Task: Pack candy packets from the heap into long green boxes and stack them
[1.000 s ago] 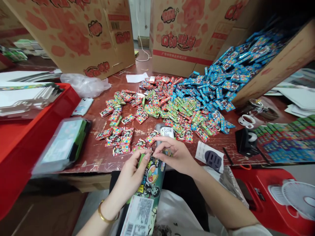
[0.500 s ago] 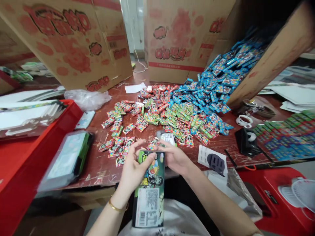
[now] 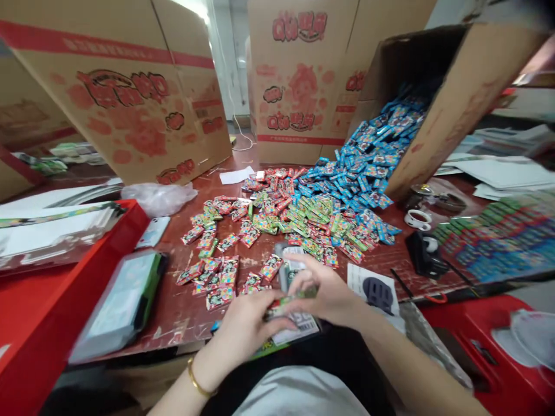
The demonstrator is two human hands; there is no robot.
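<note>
At the surface's near edge, here's the left hand and right hand both pinching small packets between them, over a printed pack, and if either grip slackens, one could tumble lapwards

Narrow lane left, clutter right
Bare dark-red tabletop runs between the plastic-wrapped green-and-black package and small red foil packets; rightward, heaped blue packets and an open brown cardboard box obstruct; room under the left hand seems slight, though blurred.
</note>
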